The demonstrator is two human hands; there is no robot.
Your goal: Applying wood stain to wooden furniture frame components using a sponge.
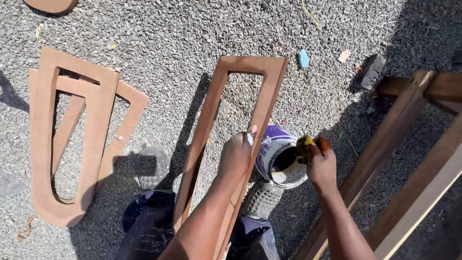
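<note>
Both hands work close to the paint tin, which we take as our landmark. Our left hand sits just left of the tin, closed over the right rail of the long wooden frame, thumb up against the edge. Our right hand is just right of the tin, fingers pinched shut on a yellowish sponge held over the open mouth; we cannot see how much of the sponge is folded inside the fist.

Largest first: the gravel ground runs all round the tin. Well to the right, timber beams slant out of view at the right and bottom edges, so what they form we cannot say. The long frame stands tilted left of the tin, its lower end hidden behind our left arm and legs. Far left lie two curved frames, one overlapping the other, so the lower one shows only in part. Another piece of board is cut off at the top edge.

Below the tin, a grey shoe touches its rim; a second shoe lies beyond the frame to the left. Up and to the right of the tin sits a dark block, then a small blue scrap. What the tin holds is lost in shadow.
</note>
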